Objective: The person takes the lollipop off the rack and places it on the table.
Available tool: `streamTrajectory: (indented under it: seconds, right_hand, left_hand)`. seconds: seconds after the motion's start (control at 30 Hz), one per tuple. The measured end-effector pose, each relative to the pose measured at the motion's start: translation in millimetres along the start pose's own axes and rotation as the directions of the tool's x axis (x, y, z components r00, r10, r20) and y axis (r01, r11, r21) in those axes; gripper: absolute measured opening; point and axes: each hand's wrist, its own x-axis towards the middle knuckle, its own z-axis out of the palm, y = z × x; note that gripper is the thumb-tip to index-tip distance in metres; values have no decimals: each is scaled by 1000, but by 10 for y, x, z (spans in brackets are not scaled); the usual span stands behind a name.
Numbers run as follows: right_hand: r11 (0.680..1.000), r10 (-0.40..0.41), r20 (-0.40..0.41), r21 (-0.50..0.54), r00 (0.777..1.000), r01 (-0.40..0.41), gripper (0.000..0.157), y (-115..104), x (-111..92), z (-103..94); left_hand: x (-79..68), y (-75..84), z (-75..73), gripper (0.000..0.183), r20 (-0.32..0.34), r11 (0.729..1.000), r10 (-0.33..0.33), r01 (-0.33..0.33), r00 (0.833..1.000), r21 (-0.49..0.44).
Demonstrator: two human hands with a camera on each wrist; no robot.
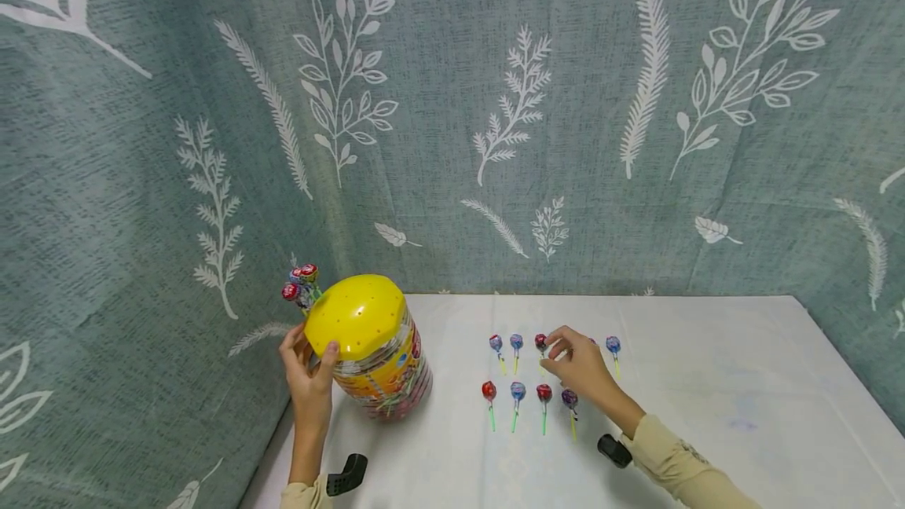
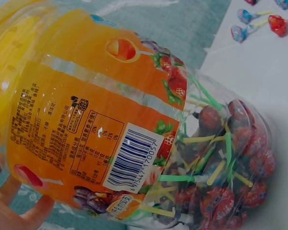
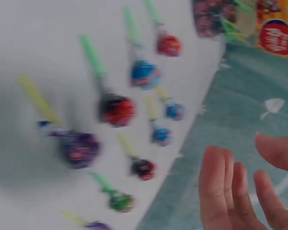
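My left hand point(image 1: 311, 389) grips a clear plastic lollipop jar point(image 1: 396, 383) near its yellow lid point(image 1: 357, 316), and the jar leans towards it. Small holes dot the lid; a few wrapped lollipops point(image 1: 300, 283) stick out at its left edge. More lollipops point(image 2: 221, 201) lie inside the jar, seen in the left wrist view. My right hand point(image 1: 583, 364) hovers over the back row of lollipops on the table, partly covering some of them. In the right wrist view its fingers point(image 3: 212, 182) stand apart from the thumb, with nothing between them.
Two rows of lollipops stretch across the white table point(image 1: 707, 383); the front row includes a red lollipop point(image 1: 489, 391) and a purple lollipop point(image 1: 569, 399). A green leaf-patterned cloth point(image 1: 438, 116) hangs behind and to the left, close to the jar.
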Motion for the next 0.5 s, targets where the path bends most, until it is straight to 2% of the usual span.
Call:
streamTrajectory:
  seconds: [0.27,0.5]
  right_hand:
    - [990,-100,80,111,992,91,24,-424,168,35]
    - [968,-237,113,114,965,225,23,-721,311,59]
  left_hand:
    - [6,-14,-10,63,12,1000,10,-10,1000,-15]
    - [-2,-4,-12,63,6,1000,17,-17,1000,-1]
